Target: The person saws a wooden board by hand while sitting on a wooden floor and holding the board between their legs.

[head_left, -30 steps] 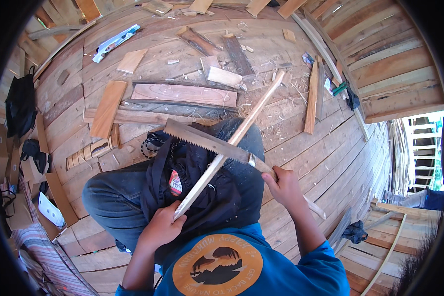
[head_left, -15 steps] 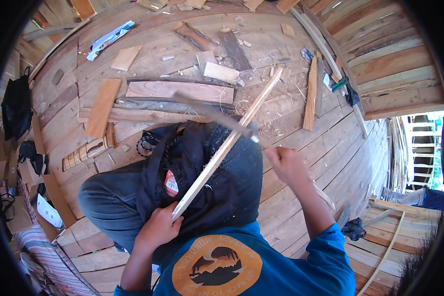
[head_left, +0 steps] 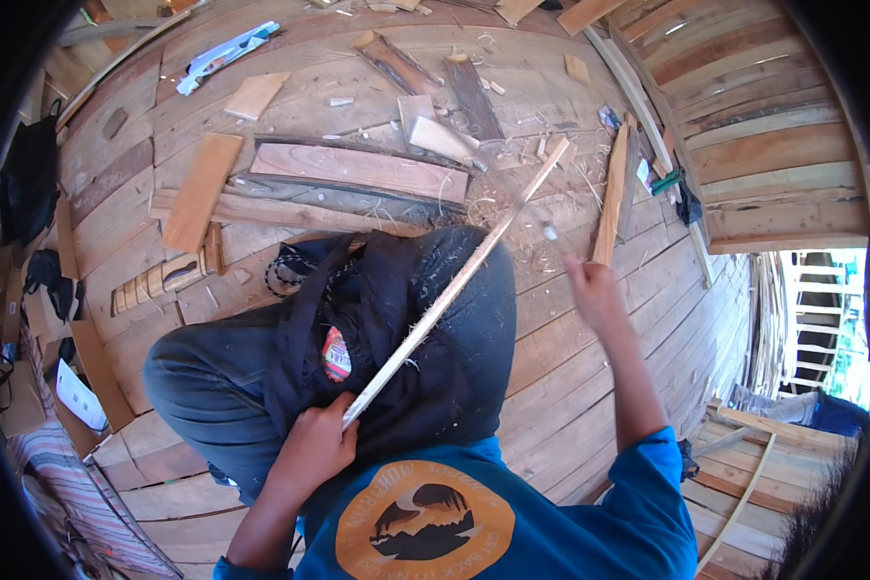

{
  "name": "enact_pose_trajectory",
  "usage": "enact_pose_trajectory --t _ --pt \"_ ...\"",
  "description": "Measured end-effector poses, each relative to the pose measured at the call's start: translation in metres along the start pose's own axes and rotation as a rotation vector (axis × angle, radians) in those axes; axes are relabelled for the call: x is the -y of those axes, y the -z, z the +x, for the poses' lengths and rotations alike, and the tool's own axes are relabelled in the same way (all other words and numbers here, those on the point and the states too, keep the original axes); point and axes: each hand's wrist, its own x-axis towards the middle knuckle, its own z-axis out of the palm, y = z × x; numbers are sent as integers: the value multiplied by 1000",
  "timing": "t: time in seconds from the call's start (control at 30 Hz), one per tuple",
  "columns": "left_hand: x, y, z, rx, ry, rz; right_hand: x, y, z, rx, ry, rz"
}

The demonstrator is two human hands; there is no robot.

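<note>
My left hand (head_left: 311, 447) is closed round the near end of a long, thin, pale wooden stick (head_left: 433, 315). The stick slants away to the right across my lap, its far end beyond my right knee. In my right hand (head_left: 599, 295) is a knife (head_left: 550, 232) with a long blade and a bright collar by the handle. Motion blurs the blade, which crosses the stick near its far end. Whether it touches the wood I cannot tell. Fuzzy shaved fibres stand along the stick's middle. Dark cloth (head_left: 377, 319) lies over my lap beneath it.
Ahead on the plank floor lie a reddish board (head_left: 358, 172), bark-edged pieces (head_left: 474, 97), an orange-brown board (head_left: 203, 188) and scattered shavings. Another board (head_left: 611, 193) lies to the right. Cardboard boxes (head_left: 97, 372) stand at the left, a plank wall (head_left: 754, 135) at the right.
My right hand has moved away from me and slightly right with the knife. Its blade now crosses the stick nearer the far end. My left hand still grips the stick.
</note>
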Motion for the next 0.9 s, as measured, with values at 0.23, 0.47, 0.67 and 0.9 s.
enact_pose_trajectory --t 0.23,0.47,0.67,0.9 --pt "-6 -13 -13 -105 10 -57 33 -45 -46 162 220 44" --pt "-1 -24 -11 -117 -9 -2 36 -18 -59 254 351 -190" --pt "2 -34 -15 -142 -63 120 2 -6 -11 116 143 -233" --pt "7 -40 -12 -138 -40 159 28 -12 -36 299 323 -270"
